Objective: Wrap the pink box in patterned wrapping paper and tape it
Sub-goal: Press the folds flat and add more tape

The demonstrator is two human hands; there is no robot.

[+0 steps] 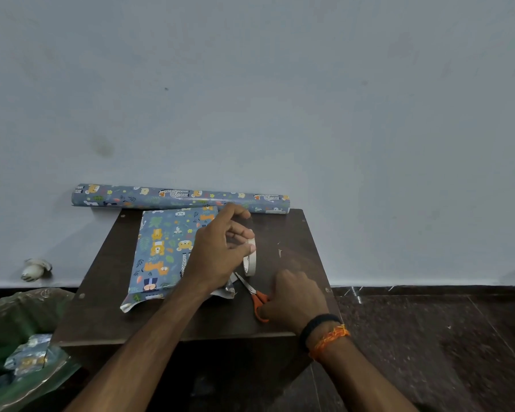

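Patterned wrapping paper (164,251) already covers the box, which lies flat on the dark brown table (107,292), left of centre, its near end still loose and flaring open toward the person. None of the pink shows from where I stand. The left hand (217,248) reaches across the right side of that parcel, fingers curled, pinching the tape roll (249,257), which stands on edge just beside the parcel's right edge. Whether a strip is being drawn off the roll I cannot tell.

Just nearer than the roll, orange-handled scissors (254,295) lie on the table with their blades pointing up toward the tape. The right hand (292,295) sits over the handles, fingers bent down around them, gripping them; its wrist carries a black band (317,325) and an orange thread (330,339).

A spare roll of the same paper (179,197) lies along the far edge of the table against the pale wall (250,84).

Down at the lower left, a green plastic bag (15,337) gapes open on the floor, and crumpled offcuts of the patterned paper (30,356) lie inside it.

Both forearms come up from the bottom of the view, the left one crossing diagonally over the table's front edge, the right one angled in from the right side. A small white object (35,269) sits low by the wall, left of the table; what it is I cannot make out.
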